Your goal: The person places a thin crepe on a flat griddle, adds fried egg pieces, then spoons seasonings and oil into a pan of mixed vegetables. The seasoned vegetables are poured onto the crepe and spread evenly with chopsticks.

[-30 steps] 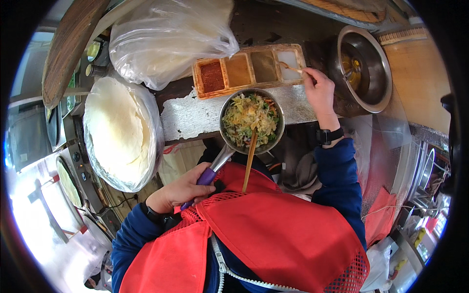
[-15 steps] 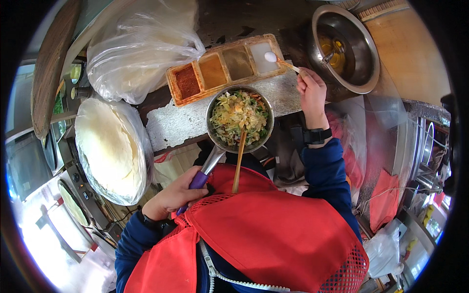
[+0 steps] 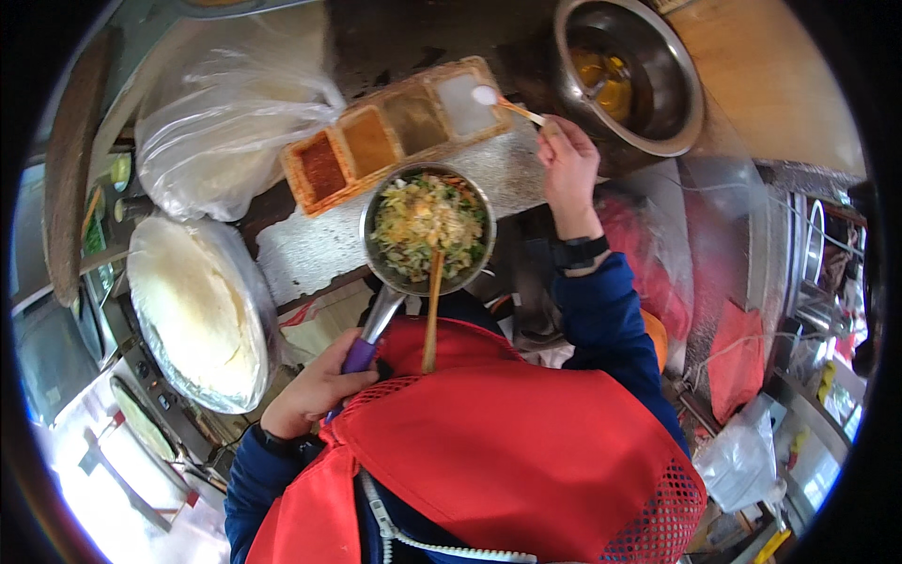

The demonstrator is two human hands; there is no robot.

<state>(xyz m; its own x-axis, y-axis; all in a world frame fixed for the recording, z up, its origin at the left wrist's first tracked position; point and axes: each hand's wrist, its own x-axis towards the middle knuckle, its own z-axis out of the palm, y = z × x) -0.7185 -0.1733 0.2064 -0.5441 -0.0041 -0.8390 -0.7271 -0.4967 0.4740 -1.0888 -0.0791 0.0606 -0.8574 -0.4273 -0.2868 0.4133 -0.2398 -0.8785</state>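
Note:
My left hand (image 3: 319, 383) is closed around the purple handle of a small metal pan (image 3: 365, 235). Chopped vegetables (image 3: 413, 211) fill the pan, topped with yellowish powder. A pair of wooden chopsticks (image 3: 433, 315) stands in them, leaning toward my red apron. My right hand (image 3: 569, 169) pinches the pale handle of a small spoon (image 3: 513, 107). White powder heaps in the spoon's bowl, above the white-filled end section of a seasoning box (image 3: 299, 188). The box's other sections hold red, orange-brown and grey-brown powders.
A steel bowl (image 3: 691, 122) with yellow oil and a utensil stands at the far right. At left lie a plastic-covered stack of pale flatbreads (image 3: 193, 315) and a clear plastic bag (image 3: 235, 117) of similar sheets. A wooden board (image 3: 80, 188) rises at the far left edge.
The whole view has shifted, so most things appear further left. My right hand still holds the loaded spoon over the white section; the left keeps its grip on the pan.

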